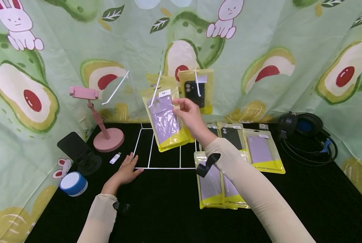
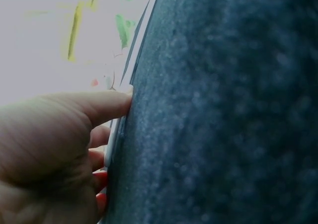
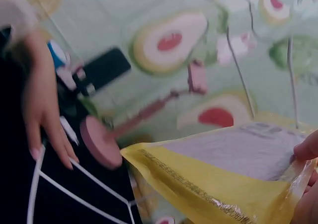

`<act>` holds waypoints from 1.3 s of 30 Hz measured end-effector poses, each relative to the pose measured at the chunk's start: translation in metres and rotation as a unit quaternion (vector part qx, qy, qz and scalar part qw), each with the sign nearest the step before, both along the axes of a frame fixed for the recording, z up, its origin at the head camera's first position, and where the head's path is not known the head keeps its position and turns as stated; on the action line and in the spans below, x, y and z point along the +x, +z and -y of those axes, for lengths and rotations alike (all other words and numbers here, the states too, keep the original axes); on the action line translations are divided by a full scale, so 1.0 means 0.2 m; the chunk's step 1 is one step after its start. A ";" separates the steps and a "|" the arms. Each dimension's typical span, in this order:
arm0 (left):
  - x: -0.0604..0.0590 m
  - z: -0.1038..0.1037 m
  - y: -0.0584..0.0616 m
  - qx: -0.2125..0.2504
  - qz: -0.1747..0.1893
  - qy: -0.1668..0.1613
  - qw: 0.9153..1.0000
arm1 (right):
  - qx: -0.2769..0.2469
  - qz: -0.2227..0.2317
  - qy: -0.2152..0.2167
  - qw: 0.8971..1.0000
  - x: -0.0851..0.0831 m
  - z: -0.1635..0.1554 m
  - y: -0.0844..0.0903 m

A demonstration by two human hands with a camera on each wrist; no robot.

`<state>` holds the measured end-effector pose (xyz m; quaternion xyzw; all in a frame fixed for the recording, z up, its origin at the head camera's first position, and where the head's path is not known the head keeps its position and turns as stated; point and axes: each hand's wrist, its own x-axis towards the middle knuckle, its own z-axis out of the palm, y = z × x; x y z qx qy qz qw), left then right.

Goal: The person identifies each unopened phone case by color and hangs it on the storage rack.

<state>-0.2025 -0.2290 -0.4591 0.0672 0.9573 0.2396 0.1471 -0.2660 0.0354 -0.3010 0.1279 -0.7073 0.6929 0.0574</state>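
Observation:
My right hand (image 1: 189,114) pinches the right edge of a yellow-bordered clear pouch with a lilac phone case (image 1: 165,118). The pouch hangs slightly tilted at the middle white hook (image 1: 155,89), whose tip crosses in front of its upper part. In the right wrist view, the yellow bottom of the pouch (image 3: 198,184) faces the camera, with thumb and fingers at its side. My left hand (image 1: 124,172) rests with extended fingers on the front left corner of the white wire rack (image 1: 165,168). The left wrist view shows its thumb (image 2: 112,105) against the wire.
A pouched black phone case (image 1: 208,91) hangs on the right hook; the left hook (image 1: 115,88) is bare. Several pouched cases (image 1: 264,152) lie at right, beside headphones (image 1: 302,128). At left stand a pink phone stand (image 1: 108,139), black stand (image 1: 74,148) and blue round device (image 1: 74,184), near a USB stick (image 1: 115,158).

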 end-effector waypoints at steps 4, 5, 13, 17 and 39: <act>-0.01 -0.01 -0.01 -0.004 0.001 -0.003 1.000 | 0.016 0.008 -0.053 0.998 -0.11 0.02 -0.01; -0.01 -0.01 -0.01 -0.003 0.002 -0.003 1.000 | 0.019 0.014 -0.063 0.998 -0.12 0.02 -0.02; -0.02 -0.02 -0.01 0.000 0.013 -0.004 1.000 | 0.008 0.035 -0.082 0.996 -0.19 0.06 -0.05; -0.02 -0.02 -0.01 -0.003 0.017 -0.005 1.000 | 0.010 0.023 -0.069 0.997 -0.20 0.04 -0.09; 0.00 0.00 0.00 0.001 0.011 -0.005 1.000 | 0.096 0.054 0.090 0.990 0.23 -0.76 -0.49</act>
